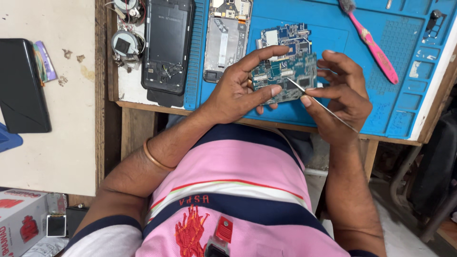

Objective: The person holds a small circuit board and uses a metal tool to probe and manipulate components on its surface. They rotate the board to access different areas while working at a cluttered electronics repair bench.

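My left hand (pixel 240 88) grips a green circuit board (pixel 293 71) by its left edge, thumb under and fingers over it, above the blue work mat (pixel 333 38). My right hand (pixel 340 93) pinches thin metal tweezers (pixel 323 105), whose tip touches the middle of the board. A second blue circuit board (pixel 285 35) lies on the mat just beyond the held one.
An opened phone frame (pixel 226 38) and a black phone back shell (pixel 167 45) lie at the mat's left. A pink toothbrush (pixel 373 45) rests at the upper right. A black device (pixel 21 85) sits on the pale side table, and small round parts (pixel 126 43) lie by the shell.
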The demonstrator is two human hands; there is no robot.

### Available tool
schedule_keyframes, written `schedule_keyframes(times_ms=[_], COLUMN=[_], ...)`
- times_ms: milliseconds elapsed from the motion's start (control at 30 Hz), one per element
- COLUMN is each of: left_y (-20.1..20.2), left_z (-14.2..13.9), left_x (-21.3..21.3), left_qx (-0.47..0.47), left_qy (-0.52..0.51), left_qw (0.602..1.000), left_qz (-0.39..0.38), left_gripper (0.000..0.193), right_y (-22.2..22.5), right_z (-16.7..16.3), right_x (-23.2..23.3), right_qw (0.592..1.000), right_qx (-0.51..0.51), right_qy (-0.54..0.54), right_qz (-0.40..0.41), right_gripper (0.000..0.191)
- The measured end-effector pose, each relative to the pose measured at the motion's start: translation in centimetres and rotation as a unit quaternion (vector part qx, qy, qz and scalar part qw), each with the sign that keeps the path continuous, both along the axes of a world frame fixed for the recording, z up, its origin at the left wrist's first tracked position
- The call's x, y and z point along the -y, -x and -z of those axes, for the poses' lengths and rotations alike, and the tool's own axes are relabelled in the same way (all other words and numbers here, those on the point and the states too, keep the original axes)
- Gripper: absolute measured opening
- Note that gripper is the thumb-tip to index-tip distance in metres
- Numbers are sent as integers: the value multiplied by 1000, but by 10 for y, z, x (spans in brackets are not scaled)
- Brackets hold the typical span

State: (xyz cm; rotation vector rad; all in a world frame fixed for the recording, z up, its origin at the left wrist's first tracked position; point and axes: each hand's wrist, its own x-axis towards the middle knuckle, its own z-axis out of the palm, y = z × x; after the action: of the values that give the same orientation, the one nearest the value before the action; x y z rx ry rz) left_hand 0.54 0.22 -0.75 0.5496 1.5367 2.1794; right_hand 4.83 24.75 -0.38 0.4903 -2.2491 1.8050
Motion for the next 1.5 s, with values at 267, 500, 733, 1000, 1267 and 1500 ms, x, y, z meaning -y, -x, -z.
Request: schedule_keyframes(times_ms=[267,500,733,1000,1267,1500], left_y=[2,3,3,2,2,2], left_z=[7,10,11,8,3,-2], left_x=[1,-1,-1,0,-1,2], left_qx=[-2,-26,-28,-18,-5,-11], left_qy=[8,31,20,18,36,98], left_qw=[1000,999,999,1000,999,994], left_qz=[10,10,14,12,11,45], left_gripper=[74,74,73,71,60,52], right_y=[-5,-6,-5,-6,-5,4], right_z=[10,12,13,11,10,-5], right_x=[10,11,11,12,9,-10], right_qw=[997,997,997,998,995,992], right_qx=[-26,-45,-47,-30,43,91], right_qy=[-40,-27,-10,-5,85,87], right_qz=[67,65,57,50,31,-24], right_gripper=[17,15,14,15,12,20])
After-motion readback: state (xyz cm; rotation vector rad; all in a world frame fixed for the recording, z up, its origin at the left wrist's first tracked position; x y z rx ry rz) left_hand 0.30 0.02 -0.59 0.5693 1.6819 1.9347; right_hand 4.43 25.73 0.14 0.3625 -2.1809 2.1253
